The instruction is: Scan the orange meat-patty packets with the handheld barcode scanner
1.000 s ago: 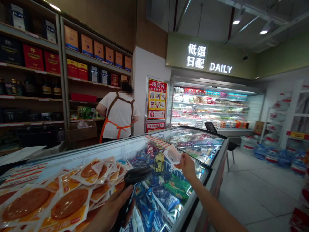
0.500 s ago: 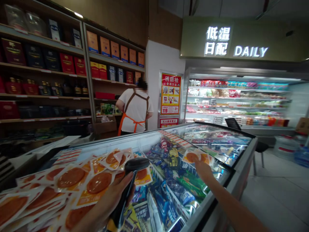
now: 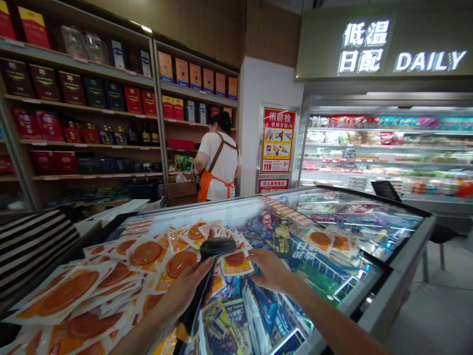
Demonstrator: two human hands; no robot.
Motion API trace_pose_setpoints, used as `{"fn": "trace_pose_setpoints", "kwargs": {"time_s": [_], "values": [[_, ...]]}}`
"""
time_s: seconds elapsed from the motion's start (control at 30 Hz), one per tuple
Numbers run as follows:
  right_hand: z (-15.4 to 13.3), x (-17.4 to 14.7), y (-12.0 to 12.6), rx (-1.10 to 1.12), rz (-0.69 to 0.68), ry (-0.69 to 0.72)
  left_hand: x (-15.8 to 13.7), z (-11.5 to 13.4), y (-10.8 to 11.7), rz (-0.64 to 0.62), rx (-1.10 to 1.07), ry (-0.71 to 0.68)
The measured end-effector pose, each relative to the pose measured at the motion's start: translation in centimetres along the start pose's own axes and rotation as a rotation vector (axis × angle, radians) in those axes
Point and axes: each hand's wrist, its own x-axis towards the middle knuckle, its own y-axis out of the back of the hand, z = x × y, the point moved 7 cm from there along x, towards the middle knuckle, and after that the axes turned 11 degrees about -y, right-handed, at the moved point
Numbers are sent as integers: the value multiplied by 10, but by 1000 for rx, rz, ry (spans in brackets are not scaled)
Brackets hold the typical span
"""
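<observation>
My left hand (image 3: 188,291) is wrapped round the handle of a black handheld barcode scanner (image 3: 218,245), its rounded head pointing up and away. My right hand (image 3: 271,270) is just right of the scanner, fingers stretched toward a flat clear packet (image 3: 236,264) with a round reddish-brown meat slice and a yellow label. The fingertips are at that packet's right edge; whether they touch is unclear. A large heap of similar packets (image 3: 146,254) lies on the freezer glass around and left of my left hand. A few more packets (image 3: 320,238) lie apart on the glass at right.
Beneath the glass of the chest freezer (image 3: 401,261) are bagged goods in wire baskets. A co-worker (image 3: 219,165) in an orange apron stands behind it by shelves of boxes (image 3: 96,91). A black chair (image 3: 441,234) is beyond its right side; a striped cloth (image 3: 37,246) is at left.
My right hand has drawn back left from the packets at the right, leaving them on the glass, to the packet beside the scanner. The view has turned left; the co-worker has turned slightly.
</observation>
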Motion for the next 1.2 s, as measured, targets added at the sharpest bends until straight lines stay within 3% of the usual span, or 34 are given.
{"fn": "trace_pose_setpoints", "kwargs": {"time_s": [0.1,0.23,0.37,0.47,0.57,0.67,0.87,1.07,1.2], "values": [[-23,5,-10,-61,-19,58,2,1,0,-19,-16,-5],[-23,7,-13,-109,-17,50,5,2,-1,-46,-33,-13],[19,-1,19,76,239,-206,5,4,0,-41,-57,-10],[69,-18,45,376,473,-460,1,11,-5,-57,-73,-26],[109,-33,51,702,569,-601,-1,17,-18,-91,-98,-36],[132,-46,49,824,625,-661,0,18,-38,-139,-117,-21],[157,-67,45,858,744,-776,0,3,-70,-263,-125,57],[162,-67,42,881,759,-761,1,0,-68,-207,-93,52],[159,-66,43,887,753,-748,4,-2,-68,-247,-93,63]]}}
